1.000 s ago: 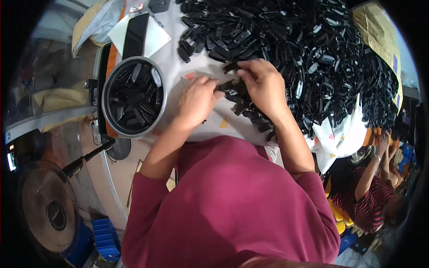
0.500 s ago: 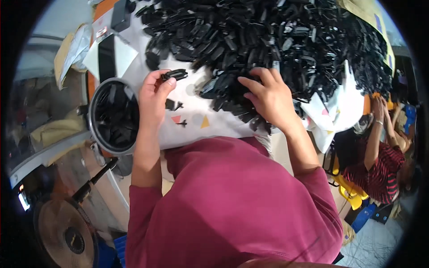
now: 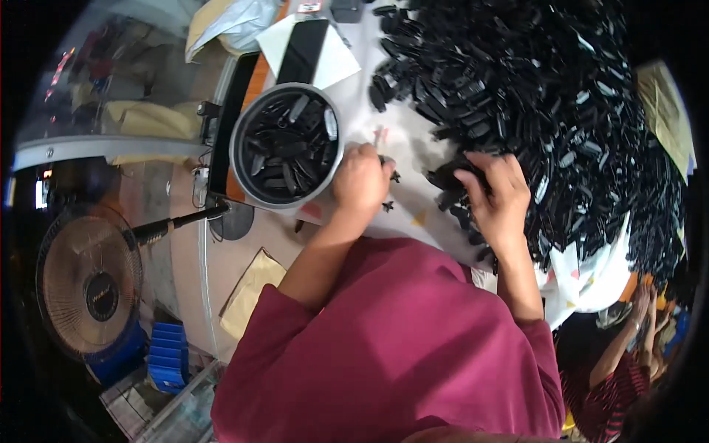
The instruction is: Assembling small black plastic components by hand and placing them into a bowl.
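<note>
My left hand (image 3: pixel 362 181) is beside the right rim of a round grey bucket (image 3: pixel 240 166), its fingers curled. Its fingertips are partly hidden, and a dark bit shows by the thumb; I cannot make out what, if anything, is held. Small black plastic parts (image 3: pixel 289 144) lie inside the bucket. My right hand (image 3: pixel 502 196) is over the near left edge of a large heap of black plastic parts (image 3: pixel 517 81), with thumb and forefinger apart around dark parts. Nothing is plainly gripped there. Tiny black pieces (image 3: pixel 388 206) lie on the pale table cover (image 3: pixel 402 140) between my hands.
A black phone-like slab (image 3: pixel 303 52) lies on white paper behind the bucket. A crumpled white sheet (image 3: pixel 591 277) hangs at the right table edge. To the left stands a fan (image 3: pixel 88 288) above a blue crate (image 3: pixel 168 354). Another person (image 3: pixel 613 384) works at far right.
My left hand has moved to the bucket's side, and the black parts it pinched no longer show in it. My right hand stays at the heap's edge. The whole view has shifted leftward.
</note>
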A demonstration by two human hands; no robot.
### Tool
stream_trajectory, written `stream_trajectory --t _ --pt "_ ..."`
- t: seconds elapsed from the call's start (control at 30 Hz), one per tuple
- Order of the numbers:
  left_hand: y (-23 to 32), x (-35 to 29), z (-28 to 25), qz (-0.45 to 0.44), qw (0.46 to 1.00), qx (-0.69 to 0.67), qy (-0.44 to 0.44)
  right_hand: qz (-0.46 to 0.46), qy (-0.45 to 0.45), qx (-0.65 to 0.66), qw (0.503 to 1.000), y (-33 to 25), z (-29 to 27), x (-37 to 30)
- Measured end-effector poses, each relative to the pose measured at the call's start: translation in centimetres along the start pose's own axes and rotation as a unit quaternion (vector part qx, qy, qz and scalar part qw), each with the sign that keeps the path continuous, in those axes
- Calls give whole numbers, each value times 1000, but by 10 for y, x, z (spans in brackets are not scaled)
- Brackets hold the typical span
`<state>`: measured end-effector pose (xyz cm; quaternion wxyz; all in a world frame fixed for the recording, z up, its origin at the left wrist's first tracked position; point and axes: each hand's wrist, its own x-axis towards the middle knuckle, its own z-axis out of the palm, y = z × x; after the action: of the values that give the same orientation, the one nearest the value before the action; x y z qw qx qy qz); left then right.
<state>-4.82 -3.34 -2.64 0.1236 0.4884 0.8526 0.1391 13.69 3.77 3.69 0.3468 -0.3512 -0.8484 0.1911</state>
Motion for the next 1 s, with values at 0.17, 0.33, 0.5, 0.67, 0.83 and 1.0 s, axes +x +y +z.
stream_trajectory --t 0.17,0.33,0.5,0.67,0.83,1.0 --pt "12 30 -65 131 986 -45 97 223 61 222 947 19 -7 -33" --pt "8 77 -75 202 971 97 -88 242 121 274 923 31 -6 -35" --pt "7 39 -33 261 921 159 -244 293 129 320 892 22 -14 -40" --pt "13 61 -46 230 933 116 -249 294 133 302 897 24 -17 -45" --pt "-3 171 -87 96 981 56 -160 423 71 478 766 7 -30 -35" --pt "-30 206 -81 91 988 54 -116 427 11 515 744 7 -32 -41"
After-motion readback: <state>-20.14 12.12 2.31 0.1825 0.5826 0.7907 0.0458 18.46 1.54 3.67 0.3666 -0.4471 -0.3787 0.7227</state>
